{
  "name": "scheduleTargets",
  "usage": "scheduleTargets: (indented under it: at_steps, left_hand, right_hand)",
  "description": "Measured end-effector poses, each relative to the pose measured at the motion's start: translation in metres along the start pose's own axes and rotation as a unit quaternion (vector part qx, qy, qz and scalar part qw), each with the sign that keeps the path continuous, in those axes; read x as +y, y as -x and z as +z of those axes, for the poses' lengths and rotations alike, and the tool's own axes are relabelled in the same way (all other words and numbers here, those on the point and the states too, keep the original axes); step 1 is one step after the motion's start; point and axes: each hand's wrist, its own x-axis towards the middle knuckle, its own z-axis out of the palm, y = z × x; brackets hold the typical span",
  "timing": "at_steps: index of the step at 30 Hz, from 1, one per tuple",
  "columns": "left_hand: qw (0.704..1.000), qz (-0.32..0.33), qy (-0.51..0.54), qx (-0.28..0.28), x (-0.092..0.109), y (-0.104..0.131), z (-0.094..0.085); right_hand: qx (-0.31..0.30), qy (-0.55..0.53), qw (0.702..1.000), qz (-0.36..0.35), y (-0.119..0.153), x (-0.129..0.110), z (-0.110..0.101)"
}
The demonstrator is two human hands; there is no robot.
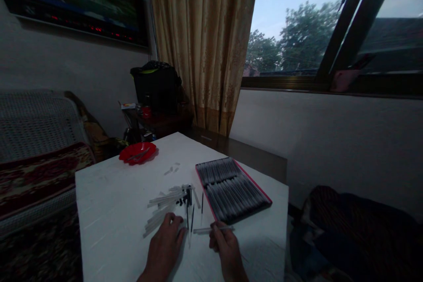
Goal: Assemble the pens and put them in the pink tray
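Tray (252, 180) on bench (112, 211) looks approx. full, two rows; loose strips (167, 198) & dark sticks (192, 217) lie outside. R hand (222, 238) pinches pale strip (201, 231); L hand (169, 229) bent nr. sticks, grip unclear.

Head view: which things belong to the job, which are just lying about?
Likely the job:
- pale strips, loose and in the right hand
- thin dark rods
- pink-edged tray

Likely just about:
- television
- heaped cloth
- red dish (role uncertain)
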Motion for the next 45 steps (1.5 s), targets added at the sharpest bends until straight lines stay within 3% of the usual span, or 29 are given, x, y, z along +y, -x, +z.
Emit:
scheduleTargets:
  at_steps: [5, 13, 20, 26, 40, 45]
  left_hand:
    - [0.991, -0.027, -0.101, -0.087, 0.028, -0.018, -0.007]
    - [0.981, -0.049, -0.136, -0.126, 0.033, -0.04, -0.016]
    - [0.977, -0.026, -0.148, -0.149, 0.017, -0.007, -0.027]
    - [0.988, -0.003, -0.076, -0.138, -0.005, 0.02, -0.025]
    - [0.989, -0.002, -0.083, -0.124, -0.008, 0.023, -0.031]
    - [0.99, 0.017, -0.085, -0.114, -0.012, 0.022, -0.027]
  right_hand:
    - [0.01, -0.016, 1.0, 0.0, -0.002, 0.007, -0.001]
    - [0.0, -0.006, 1.0, -0.006, -0.005, 0.01, -0.003]
    - [0.032, -0.052, 0.998, 0.004, -0.007, 0.01, -0.003]
    - [0.04, -0.09, 0.995, 0.015, -0.003, 0.008, -0.002]
    - [0.035, -0.142, 0.988, 0.042, -0.001, 0.006, -0.004]
    - [0.018, -0.115, 0.992, 0.04, -0.002, 0.011, -0.006]
